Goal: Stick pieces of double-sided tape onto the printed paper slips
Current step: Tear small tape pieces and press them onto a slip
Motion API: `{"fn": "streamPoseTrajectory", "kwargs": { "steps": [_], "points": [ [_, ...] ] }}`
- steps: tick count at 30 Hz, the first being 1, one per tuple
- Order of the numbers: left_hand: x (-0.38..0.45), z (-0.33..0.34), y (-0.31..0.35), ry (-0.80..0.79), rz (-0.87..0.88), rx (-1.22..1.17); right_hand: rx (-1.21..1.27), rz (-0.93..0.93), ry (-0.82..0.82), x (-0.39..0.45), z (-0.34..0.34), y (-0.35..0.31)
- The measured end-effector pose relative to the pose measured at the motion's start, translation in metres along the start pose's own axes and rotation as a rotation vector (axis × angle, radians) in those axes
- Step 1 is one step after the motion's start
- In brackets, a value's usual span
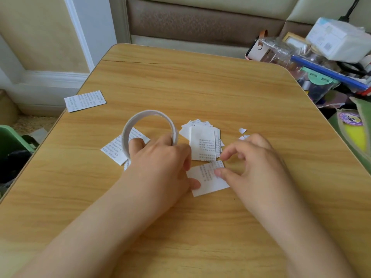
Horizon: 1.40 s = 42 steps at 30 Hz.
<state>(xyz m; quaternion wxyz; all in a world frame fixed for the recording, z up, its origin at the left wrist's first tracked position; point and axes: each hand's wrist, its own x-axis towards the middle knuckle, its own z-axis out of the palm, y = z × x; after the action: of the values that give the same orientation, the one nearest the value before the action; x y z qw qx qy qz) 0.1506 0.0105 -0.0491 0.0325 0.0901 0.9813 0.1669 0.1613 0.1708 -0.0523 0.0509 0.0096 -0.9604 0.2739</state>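
Observation:
My left hand (160, 163) grips a white roll of double-sided tape (149, 129), held upright with fingers through its ring, and its thumb tip rests on the left edge of a printed paper slip (204, 181) lying on the wooden table (180, 87). My right hand (253, 163) hovers over that slip's upper right corner, thumb touching the paper, fingers curled loosely. A fanned stack of printed slips (203, 141) lies just beyond. More slips (114, 149) lie under the roll to the left.
A single slip (85, 100) sits at the table's far left edge. Small torn white backing scraps (242, 133) lie right of the stack. Cluttered boxes and bags (321, 57) crowd the right side; a sofa stands behind, a green bin (10, 141) at left.

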Motion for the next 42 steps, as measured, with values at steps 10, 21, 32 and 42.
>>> {"fn": "streamPoseTrajectory", "kwargs": {
  "steps": [10,21,32,42],
  "points": [
    [0.003,0.002,-0.001,-0.037,0.013,-0.037,-0.045,-0.055,-0.152,0.003,-0.001,0.002],
    [0.003,0.002,-0.003,-0.036,0.022,-0.041,-0.141,-0.279,-0.152,0.002,0.019,-0.017],
    [0.003,0.004,-0.003,-0.050,0.013,-0.059,-0.124,-0.136,-0.164,0.006,-0.006,0.000],
    [0.004,0.004,-0.005,-0.035,0.035,-0.046,-0.137,-0.124,-0.233,0.006,-0.004,-0.001]
  ]
}}
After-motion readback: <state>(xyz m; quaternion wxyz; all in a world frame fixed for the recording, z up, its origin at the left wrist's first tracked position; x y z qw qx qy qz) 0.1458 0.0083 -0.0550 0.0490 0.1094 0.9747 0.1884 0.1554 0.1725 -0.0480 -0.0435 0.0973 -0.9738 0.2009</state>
